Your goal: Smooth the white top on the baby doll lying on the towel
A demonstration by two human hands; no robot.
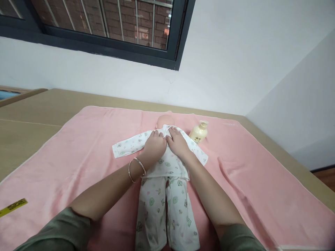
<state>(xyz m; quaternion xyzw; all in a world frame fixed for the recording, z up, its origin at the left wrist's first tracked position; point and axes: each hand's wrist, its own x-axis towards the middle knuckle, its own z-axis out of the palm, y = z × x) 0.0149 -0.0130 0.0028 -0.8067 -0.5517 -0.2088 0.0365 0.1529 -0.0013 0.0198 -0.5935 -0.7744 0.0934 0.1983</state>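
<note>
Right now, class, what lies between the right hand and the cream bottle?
The patterned shirt's sleeve lies between the right hand and the cream bottle, as the head view shows.

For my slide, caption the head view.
Left hand and right hand on the patterned top of a doll, pink cloth beneath, cream bottle nearby.

Matt cloth shirt (167,167), glossy bottle (199,132)

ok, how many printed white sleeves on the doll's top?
2: one sleeve lies out beyond the left hand; the other sleeve is beyond the right hand, beside the bottle. Both cuffs show.
</note>
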